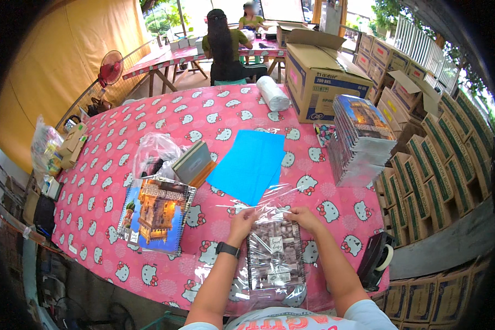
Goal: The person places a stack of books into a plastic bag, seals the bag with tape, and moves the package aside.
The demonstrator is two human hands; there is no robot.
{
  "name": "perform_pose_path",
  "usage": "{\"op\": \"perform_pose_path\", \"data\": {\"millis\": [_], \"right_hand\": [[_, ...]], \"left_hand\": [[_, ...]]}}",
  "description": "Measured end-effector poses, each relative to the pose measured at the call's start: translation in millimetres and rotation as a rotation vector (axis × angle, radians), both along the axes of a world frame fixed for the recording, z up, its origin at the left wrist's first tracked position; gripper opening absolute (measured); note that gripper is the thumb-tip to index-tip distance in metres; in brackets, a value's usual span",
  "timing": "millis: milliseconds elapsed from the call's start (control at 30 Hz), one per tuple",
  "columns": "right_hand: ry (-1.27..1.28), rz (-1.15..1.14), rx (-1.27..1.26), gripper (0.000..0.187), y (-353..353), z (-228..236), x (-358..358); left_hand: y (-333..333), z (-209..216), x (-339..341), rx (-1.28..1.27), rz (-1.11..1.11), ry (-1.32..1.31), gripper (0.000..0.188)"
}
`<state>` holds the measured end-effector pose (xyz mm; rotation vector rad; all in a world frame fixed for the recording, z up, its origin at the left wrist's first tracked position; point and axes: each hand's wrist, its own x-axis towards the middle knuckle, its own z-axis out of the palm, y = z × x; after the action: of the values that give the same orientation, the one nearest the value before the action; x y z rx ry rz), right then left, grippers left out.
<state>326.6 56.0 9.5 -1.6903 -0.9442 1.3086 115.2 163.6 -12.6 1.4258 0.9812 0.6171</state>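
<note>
A spiral notebook with a grey photo cover (276,258) lies in front of me inside a clear plastic sleeve (269,204). At the notebook's far left corner, my left hand (243,223), with a dark watch on its wrist, is closed on the sleeve. My right hand (305,218) pinches the same clear plastic at the far right corner. The loose plastic stretches past both hands toward blue sheets (247,165). To the left, several spiral notebooks with a lit-building cover (158,214) lie in a small pile.
A tape dispenser (375,258) stands at the right edge. Behind it rise a stack of wrapped notebooks (363,132) and a large carton (322,77). A white roll (272,93) lies at the far side. Left of the blue sheets sits a card holder (193,163). Two people sit beyond.
</note>
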Motion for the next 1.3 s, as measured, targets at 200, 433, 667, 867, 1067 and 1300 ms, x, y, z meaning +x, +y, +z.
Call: {"op": "perform_pose_path", "data": {"millis": [200,433,667,867,1067,1300], "right_hand": [[-0.045,0.209,0.032,0.027,17.3,18.0,1.7],[0.16,-0.045,0.178,0.03,18.3,18.3,-6.9],[-0.129,0.082,-0.03,0.025,44.7,17.3,-2.5],[0.095,-0.062,0.097,0.025,4.9,11.2,7.8],[0.054,-0.06,0.038,0.021,-16.6,-6.4,-4.3],[-0.157,-0.014,-0.034,0.021,11.7,-13.0,17.1]], "left_hand": [[-10.2,5.1,-21.2,0.08,-0.321,0.221,0.049],[-4.3,9.1,-11.6,0.087,-0.259,0.069,0.044],[13.5,20.0,17.5,-0.088,-0.293,0.011,0.049],[-3.4,6.4,-27.1,-0.048,-0.138,-0.117,0.06],[-11.3,4.2,-18.1,0.19,-0.166,0.227,0.036],[27.3,-14.1,11.5,0.27,-0.404,0.323,0.037]]}}
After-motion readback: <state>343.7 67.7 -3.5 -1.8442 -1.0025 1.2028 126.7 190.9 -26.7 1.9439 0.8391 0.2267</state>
